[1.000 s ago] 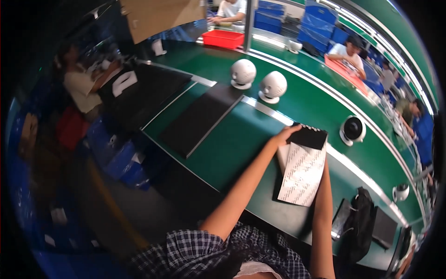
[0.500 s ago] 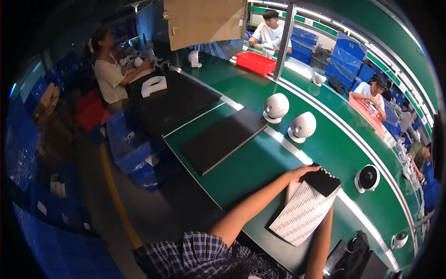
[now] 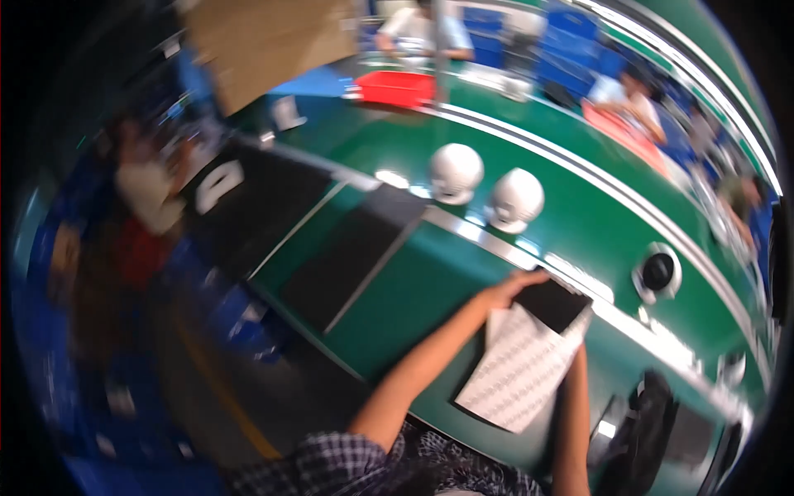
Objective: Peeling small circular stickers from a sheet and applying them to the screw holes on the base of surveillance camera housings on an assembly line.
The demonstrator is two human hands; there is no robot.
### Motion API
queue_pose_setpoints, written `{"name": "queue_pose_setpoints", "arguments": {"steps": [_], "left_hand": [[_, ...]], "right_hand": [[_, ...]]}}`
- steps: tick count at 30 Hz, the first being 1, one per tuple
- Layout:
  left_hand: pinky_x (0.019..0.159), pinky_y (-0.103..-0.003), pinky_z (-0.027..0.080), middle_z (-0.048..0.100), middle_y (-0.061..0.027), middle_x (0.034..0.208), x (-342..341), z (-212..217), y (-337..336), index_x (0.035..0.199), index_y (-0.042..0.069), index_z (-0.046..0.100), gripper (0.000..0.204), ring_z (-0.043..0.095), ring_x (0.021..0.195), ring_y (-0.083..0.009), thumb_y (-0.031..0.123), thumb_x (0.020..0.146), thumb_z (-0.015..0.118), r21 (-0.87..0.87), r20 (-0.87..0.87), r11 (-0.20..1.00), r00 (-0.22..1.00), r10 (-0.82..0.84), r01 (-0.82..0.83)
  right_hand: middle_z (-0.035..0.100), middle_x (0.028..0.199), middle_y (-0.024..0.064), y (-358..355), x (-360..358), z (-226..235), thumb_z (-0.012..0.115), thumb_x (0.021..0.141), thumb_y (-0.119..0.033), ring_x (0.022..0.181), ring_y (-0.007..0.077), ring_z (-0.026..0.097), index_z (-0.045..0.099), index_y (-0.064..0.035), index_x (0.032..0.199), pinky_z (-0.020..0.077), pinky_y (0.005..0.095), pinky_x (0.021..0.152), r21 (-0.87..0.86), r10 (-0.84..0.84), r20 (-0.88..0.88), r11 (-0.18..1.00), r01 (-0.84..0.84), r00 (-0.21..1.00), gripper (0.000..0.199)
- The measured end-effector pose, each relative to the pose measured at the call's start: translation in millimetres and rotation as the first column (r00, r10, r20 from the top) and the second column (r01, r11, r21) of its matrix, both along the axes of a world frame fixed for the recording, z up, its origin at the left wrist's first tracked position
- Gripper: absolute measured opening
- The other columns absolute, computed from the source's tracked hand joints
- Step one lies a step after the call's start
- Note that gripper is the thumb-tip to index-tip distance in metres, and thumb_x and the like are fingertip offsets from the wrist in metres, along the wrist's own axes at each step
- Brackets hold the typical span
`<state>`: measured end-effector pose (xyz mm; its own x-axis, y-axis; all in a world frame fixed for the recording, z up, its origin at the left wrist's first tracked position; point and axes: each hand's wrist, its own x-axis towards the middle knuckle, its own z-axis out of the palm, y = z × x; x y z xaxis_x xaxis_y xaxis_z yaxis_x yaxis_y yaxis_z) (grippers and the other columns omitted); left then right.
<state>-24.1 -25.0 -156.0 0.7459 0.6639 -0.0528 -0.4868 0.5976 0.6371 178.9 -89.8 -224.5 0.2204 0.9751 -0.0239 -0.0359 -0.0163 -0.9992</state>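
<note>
Your left fingers [image 3: 528, 279] hold the pad [image 3: 557, 307], your right fingers' grip, behind the sheet [image 3: 523, 369], cannot be told; apparent holding step, next move calling for steady support.

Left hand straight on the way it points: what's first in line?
The left hand would likely meet the silver strip along the green bench first; depth is unclear, so it may pass above it.

We wore a dark, pale-checked shirt [image 3: 438, 457], its left sleeve [image 3: 341, 460] loose. Our left forearm [image 3: 422, 358] and left hand [image 3: 509, 289] were bare.
</note>
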Motion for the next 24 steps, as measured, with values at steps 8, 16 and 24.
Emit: {"name": "queue_pose_setpoints", "arguments": {"steps": [8, 16, 24], "left_hand": [[0.083, -0.030, 0.047, 0.062, -0.0059, 0.102, -24, -16, 26, 0.109, 0.004, 0.058, 0.030, 0.060, 0.092, -0.0159, 0.019, 0.083, 0.063, 0.021, -0.253, 0.994, 0.961, 0.110, -0.108], [0.086, -0.034, 0.046, 0.056, -0.0079, 0.109, -35, -16, 19, 0.121, 0.007, 0.045, 0.041, 0.056, 0.099, -0.0206, 0.025, 0.087, 0.059, -0.030, -0.436, 0.969, 0.876, 0.207, -0.243], [0.087, -0.041, 0.048, 0.042, -0.0226, 0.127, -45, 5, 17, 0.133, -0.005, 0.030, 0.072, 0.050, 0.109, -0.0302, 0.045, 0.087, 0.053, 0.078, -0.758, 0.997, 0.647, 0.079, -0.031]], "right_hand": [[0.064, 0.085, 0.0045, 27, -42, 8, 0.051, 0.082, -0.005, 0.078, 0.0087, 0.056, 0.061, 0.0008, 0.094, 0.0488, 0.0250, 0.071, 0.099, 0.128, -0.555, 0.991, -0.087, 0.822, 0.016], [0.063, 0.081, 0.0096, 20, -47, 50, 0.061, 0.072, -0.022, 0.077, 0.0252, 0.059, 0.061, -0.0022, 0.083, 0.0446, 0.0321, 0.071, 0.403, -0.053, 0.221, 0.914, -0.042, 0.974, 0.023], [0.055, 0.071, -0.0017, 22, -65, 47, 0.051, 0.078, -0.020, 0.070, 0.0121, 0.050, 0.058, -0.0113, 0.077, 0.0362, 0.0270, 0.080, 0.240, -0.014, 0.275, 0.969, -0.054, 0.961, 0.011]]}}
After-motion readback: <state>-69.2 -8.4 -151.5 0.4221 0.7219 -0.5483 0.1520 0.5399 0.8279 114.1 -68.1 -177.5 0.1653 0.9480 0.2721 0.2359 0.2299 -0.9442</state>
